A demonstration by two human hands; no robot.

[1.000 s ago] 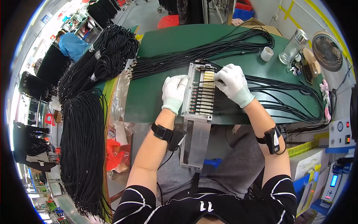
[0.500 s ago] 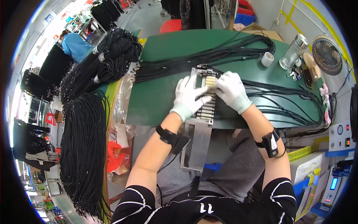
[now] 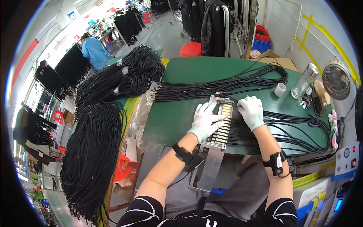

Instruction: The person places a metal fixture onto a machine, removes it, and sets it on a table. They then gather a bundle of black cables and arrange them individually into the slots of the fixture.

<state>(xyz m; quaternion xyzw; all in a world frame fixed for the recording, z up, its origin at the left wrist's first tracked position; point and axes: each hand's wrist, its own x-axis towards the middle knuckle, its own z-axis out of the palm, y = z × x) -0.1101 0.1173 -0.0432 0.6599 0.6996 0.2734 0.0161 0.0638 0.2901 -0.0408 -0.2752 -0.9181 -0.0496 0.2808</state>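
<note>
On the green table (image 3: 166, 123), near edge: a metal fixture (image 3: 219, 145) is set in front of the wearer, between the gloved hands, with its bracket (image 3: 214, 163) extended past the table edge above the lap.
Fixture slots: a row of narrow slots is seen along the frame; yellow pieces (image 3: 227, 109) are seated toward the far end, and dark cable ends are seen in the nearer slots.
Left hand (image 3: 205, 121): a white glove is worn; the fingers are spread, laid over the left side of the fixture, with the thumb extended across the slots.
Right hand (image 3: 251, 112): a white glove is worn; the fingers are curled and drawn together just right of the fixture's far half; whether anything is pinched between them cannot be made out.
Black cables, right (image 3: 298, 126): led from the fixture side, beneath the right hand's level, and looped back near the table's right end.
Black cables, far side (image 3: 204, 88): laid lengthwise across the table behind the fixture.
Cable bundles, left (image 3: 90, 159): heaped beside the table.
Right end of table: a white roll (image 3: 280, 90), a glass bottle (image 3: 304, 81) and keys (image 3: 303, 104) are placed near a fan (image 3: 336, 80).
</note>
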